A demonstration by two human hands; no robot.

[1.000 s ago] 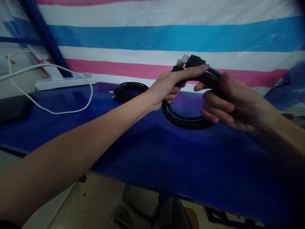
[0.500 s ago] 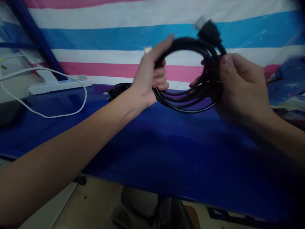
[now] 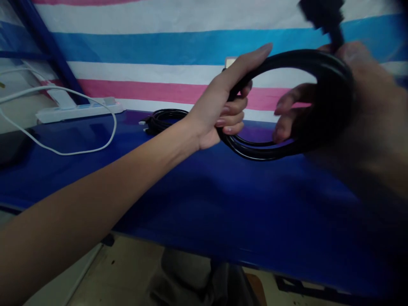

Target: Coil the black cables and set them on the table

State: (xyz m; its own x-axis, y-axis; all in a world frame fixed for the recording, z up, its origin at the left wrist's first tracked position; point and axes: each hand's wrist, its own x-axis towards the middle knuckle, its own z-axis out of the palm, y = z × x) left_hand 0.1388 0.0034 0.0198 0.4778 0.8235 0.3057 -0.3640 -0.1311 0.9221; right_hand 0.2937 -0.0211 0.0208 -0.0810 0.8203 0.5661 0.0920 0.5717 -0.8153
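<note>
A coiled black cable [image 3: 261,152] is held up above the blue table between my two hands. My left hand [image 3: 226,102] is closed round the coil's left side, its thumb lying along the top. On the right side, my right hand [image 3: 366,97] grips the loops, blurred, with some fingertips showing inside the ring. One black plug [image 3: 321,12] sticks up above my right hand, cut by the top edge of the view. Behind my left thumb shows a pale connector end [image 3: 230,62], mostly hidden.
A second coiled black cable [image 3: 168,114] lies on the blue table [image 3: 204,204], past my left forearm. Further left are a white power strip [image 3: 79,112], a looping white cord [image 3: 111,131] and a dark flat object [image 3: 14,146]. Striped sheeting [image 3: 143,46] hangs behind.
Both hands have moved right with the coil, the right hand further and closer to the camera. The loops are drawn into a tighter, wider ring, and the plug has risen.
</note>
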